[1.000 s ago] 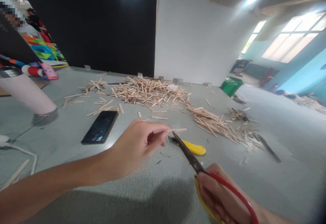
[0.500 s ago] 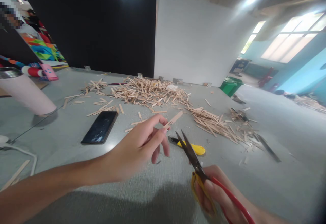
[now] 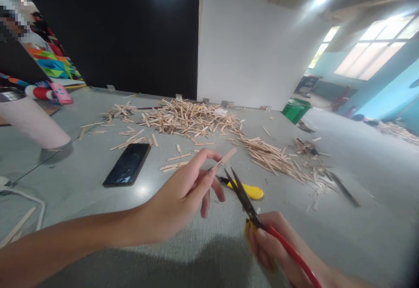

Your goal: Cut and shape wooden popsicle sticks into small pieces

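Observation:
Between thumb and index finger, my left hand [image 3: 186,192] pinches a wooden craft stick [image 3: 227,156] that has a small dark mark on it. The stick points up and to the right, above the table. My right hand [image 3: 278,240] grips a pair of scissors [image 3: 245,198] with red handles, yellow wrapping and dark blades parted slightly. The blade tips are just below the stick and apart from it. A yellow utility knife [image 3: 250,190] lies on the table behind the scissors, partly covered by the blades.
A big heap of craft sticks [image 3: 193,120] lies at the back, with another pile [image 3: 273,157] to the right. A phone [image 3: 127,164] and a pink bottle [image 3: 36,120] are on the left. Black [image 3: 124,35] and white panels [image 3: 245,48] stand behind. A long metal blade [image 3: 345,190] lies far right.
My left hand has shifted slightly right and down, its lower fingers spreading further out. The stick has come a little closer to the scissors, which have barely moved.

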Motion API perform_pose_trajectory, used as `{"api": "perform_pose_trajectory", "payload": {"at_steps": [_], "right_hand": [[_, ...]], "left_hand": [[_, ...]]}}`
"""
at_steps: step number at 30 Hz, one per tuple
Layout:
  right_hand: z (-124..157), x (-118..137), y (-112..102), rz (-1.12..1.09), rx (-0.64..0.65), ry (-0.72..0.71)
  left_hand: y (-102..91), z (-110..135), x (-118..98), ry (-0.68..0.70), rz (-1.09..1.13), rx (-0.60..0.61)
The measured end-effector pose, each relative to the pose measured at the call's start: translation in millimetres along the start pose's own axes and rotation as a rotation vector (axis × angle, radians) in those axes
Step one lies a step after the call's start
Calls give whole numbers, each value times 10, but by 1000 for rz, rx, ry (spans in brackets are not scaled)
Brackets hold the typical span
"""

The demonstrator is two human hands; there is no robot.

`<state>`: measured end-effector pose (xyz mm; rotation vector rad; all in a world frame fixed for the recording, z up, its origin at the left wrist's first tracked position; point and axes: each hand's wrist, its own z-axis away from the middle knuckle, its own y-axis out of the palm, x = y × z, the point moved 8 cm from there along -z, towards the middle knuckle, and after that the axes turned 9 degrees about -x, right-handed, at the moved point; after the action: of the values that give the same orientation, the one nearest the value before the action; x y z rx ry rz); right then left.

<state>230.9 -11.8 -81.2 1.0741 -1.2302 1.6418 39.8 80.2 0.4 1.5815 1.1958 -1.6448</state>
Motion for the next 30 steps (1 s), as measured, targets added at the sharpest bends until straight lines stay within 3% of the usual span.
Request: {"api": "perform_pose_trajectory", "payload": {"at_steps": [5,10,16,21,25,30], "right_hand": [[-304,-29,-292,183,-186,4],[-706,27,-795,678,-458,-89],[-982,-224,-1103,777,-573,-82],[-989,-208,-1044,739,-528,-105],[-858,-43,-819,639,-395,-174],[-457,26,-447,175,-190,-253]], "left_hand": [[-36,-24,-2,-11,6,-33],[-23,-20,9,-24,2,-15],[-40,-28,-7,-28,-4,-38],[-61,-35,19,-30,51,-81],[6,-21,75,-48,111,-9],[164,3,73,-28,139,118]]}}
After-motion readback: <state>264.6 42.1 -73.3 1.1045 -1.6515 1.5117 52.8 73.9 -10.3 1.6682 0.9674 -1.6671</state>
